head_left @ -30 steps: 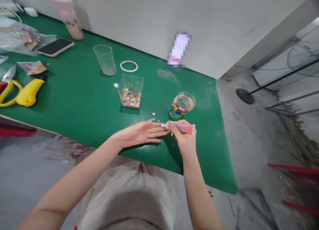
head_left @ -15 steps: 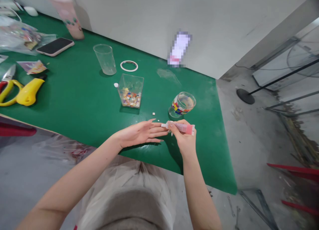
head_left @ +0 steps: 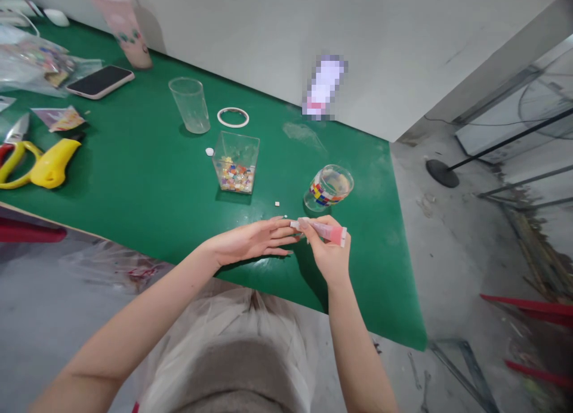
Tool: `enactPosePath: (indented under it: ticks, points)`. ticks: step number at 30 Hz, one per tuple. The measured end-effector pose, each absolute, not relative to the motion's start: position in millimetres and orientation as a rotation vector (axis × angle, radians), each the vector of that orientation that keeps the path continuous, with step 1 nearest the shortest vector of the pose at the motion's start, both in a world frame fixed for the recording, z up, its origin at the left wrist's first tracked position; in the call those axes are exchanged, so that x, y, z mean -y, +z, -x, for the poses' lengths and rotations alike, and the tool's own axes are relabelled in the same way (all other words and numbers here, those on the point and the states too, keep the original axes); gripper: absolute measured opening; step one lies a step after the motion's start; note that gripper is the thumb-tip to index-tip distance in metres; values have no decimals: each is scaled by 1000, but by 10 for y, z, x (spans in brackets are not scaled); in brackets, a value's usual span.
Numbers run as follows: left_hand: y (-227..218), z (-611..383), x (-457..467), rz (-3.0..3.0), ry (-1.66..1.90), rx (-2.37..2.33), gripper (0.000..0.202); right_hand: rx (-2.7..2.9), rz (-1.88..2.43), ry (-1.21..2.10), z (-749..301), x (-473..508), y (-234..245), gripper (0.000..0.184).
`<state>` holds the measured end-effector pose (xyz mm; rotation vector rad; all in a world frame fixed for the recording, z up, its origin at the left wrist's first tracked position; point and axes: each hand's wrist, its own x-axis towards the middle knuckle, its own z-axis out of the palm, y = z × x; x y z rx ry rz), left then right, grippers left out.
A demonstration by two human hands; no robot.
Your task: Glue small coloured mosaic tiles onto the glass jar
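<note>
A small pink-ended glue tube (head_left: 330,230) lies pinched in the fingers of my right hand (head_left: 331,255), its white nozzle pointing left. The nozzle is at the fingertips of my left hand (head_left: 250,243), which is stretched out palm up with its fingers spread; whether they touch is hard to tell. Beyond the tube stands a clear cup (head_left: 332,183) with a band of colourful mosaic tiles around it. A clear square container (head_left: 236,168) holds several small coloured tiles. One tiny pale tile (head_left: 277,204) lies on the table near my left fingers.
A clear plastic cup (head_left: 192,108), a white ring (head_left: 233,117) and a small white cap (head_left: 209,152) sit farther back on the green table (head_left: 147,162). To the left are yellow-handled scissors (head_left: 49,162), a phone (head_left: 102,82), plastic bags (head_left: 27,58) and a pink tumbler (head_left: 123,28).
The tube's pink end has shifted slightly left and down with my right hand. My left hand has stayed nearly still, its fingers a little closer to the nozzle.
</note>
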<state>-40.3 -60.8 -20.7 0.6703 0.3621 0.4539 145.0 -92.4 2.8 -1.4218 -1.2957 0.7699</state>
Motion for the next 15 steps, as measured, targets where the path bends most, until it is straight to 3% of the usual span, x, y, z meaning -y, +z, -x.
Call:
enactPosePath:
  ticks: [15]
  points:
    - [-166,349,657,-822,569,-562,34,1410,1414,641,-1408,933,-15,17]
